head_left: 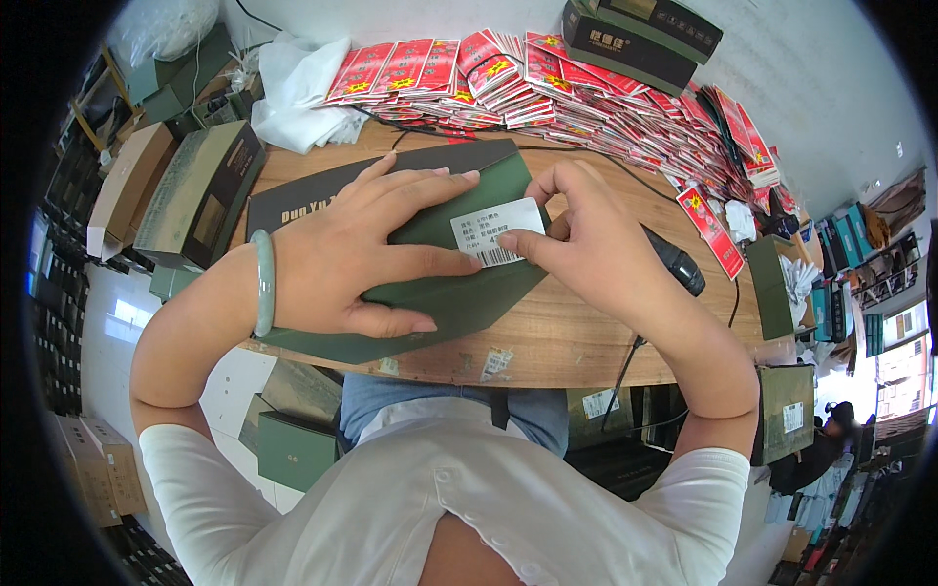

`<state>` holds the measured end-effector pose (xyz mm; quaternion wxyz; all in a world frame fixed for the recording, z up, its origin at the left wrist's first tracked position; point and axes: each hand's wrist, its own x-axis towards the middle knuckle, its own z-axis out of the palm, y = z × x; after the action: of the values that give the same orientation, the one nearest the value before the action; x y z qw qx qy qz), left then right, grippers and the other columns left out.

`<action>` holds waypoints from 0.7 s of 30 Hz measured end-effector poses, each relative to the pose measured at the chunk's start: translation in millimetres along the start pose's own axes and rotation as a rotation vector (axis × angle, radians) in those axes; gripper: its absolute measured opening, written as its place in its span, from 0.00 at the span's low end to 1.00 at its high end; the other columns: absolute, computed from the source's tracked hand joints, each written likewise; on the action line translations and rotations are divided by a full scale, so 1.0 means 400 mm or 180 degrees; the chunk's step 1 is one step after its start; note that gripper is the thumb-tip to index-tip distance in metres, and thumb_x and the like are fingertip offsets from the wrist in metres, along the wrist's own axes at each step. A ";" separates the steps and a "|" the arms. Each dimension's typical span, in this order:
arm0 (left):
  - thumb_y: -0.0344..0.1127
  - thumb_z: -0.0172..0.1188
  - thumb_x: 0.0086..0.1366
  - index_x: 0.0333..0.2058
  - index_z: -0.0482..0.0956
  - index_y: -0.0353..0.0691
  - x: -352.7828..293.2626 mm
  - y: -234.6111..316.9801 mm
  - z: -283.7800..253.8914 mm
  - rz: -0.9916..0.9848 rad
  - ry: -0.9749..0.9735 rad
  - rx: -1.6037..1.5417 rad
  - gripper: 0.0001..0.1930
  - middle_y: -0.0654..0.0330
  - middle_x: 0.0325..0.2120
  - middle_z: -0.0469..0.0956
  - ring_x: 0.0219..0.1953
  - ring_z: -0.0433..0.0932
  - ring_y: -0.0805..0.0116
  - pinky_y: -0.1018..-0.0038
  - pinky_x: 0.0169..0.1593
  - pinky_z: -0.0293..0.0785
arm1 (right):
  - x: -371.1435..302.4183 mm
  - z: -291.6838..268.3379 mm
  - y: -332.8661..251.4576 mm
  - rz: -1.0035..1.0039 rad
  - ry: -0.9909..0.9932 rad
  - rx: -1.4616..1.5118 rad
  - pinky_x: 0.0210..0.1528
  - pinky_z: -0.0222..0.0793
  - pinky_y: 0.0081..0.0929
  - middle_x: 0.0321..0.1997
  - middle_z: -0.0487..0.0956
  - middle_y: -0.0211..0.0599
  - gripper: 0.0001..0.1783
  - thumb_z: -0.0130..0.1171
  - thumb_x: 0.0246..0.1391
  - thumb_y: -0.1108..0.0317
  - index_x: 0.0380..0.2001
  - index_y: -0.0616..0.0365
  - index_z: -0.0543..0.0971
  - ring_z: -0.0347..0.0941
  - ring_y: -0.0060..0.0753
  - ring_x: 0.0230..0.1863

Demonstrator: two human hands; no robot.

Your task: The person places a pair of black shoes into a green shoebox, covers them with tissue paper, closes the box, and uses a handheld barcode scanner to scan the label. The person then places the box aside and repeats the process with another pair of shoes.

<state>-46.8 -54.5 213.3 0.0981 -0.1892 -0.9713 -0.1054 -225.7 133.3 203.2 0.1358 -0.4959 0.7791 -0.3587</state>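
A dark green shoebox [430,305] with a black lettered side lies slantwise on the wooden table in front of me. On its green face sits a white barcode label [479,230]. My left hand [357,249], with a pale jade bangle around the wrist, rests flat on the box, fingers spread, one fingertip touching the label's lower left corner. At the label's right end, my right hand [591,234] pinches the edge between thumb and curled fingers. Whether that end is stuck down is hidden by the fingers.
Red printed cards [586,107] are heaped along the table's back. A black handheld scanner [674,262] with a cable lies beyond my right wrist. More shoeboxes [200,195] stand at the left, and an open green box [782,283] is at the right edge.
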 end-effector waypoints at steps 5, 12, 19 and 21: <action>0.46 0.68 0.54 0.53 0.79 0.52 -0.005 0.004 0.000 0.0031 -0.0023 -0.0003 0.25 0.48 0.65 0.58 0.66 0.59 0.44 0.37 0.65 0.53 | -0.003 -0.001 -0.001 -0.0063 -0.0013 0.0006 0.29 0.69 0.25 0.40 0.71 0.36 0.20 0.71 0.48 0.67 0.37 0.60 0.70 0.74 0.23 0.27; 0.47 0.65 0.57 0.55 0.76 0.45 -0.004 -0.004 0.000 0.0317 -0.0282 0.0089 0.28 0.52 0.61 0.66 0.65 0.64 0.51 0.43 0.68 0.50 | -0.007 0.004 -0.002 -0.0286 0.0163 -0.0283 0.30 0.70 0.27 0.40 0.70 0.38 0.17 0.67 0.53 0.64 0.38 0.61 0.71 0.74 0.27 0.28; 0.51 0.61 0.61 0.62 0.67 0.43 -0.010 0.007 0.004 0.0117 -0.0280 -0.0159 0.33 0.52 0.63 0.64 0.66 0.62 0.54 0.46 0.69 0.47 | 0.003 -0.012 -0.044 -0.0491 0.0200 -0.0783 0.37 0.70 0.38 0.39 0.72 0.47 0.15 0.59 0.59 0.60 0.35 0.63 0.74 0.73 0.47 0.32; 0.51 0.61 0.61 0.63 0.65 0.43 -0.013 0.010 0.005 0.0109 -0.0244 -0.0030 0.34 0.53 0.63 0.64 0.66 0.61 0.53 0.46 0.69 0.47 | 0.009 -0.010 -0.057 -0.0443 0.0139 -0.1029 0.40 0.71 0.42 0.41 0.72 0.51 0.15 0.58 0.60 0.60 0.37 0.64 0.74 0.73 0.54 0.36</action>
<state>-40.7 -52.1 210.7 0.0617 -0.2101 -0.9705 -0.1009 -214.2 126.3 222.4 0.0122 -0.5560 0.7932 -0.2480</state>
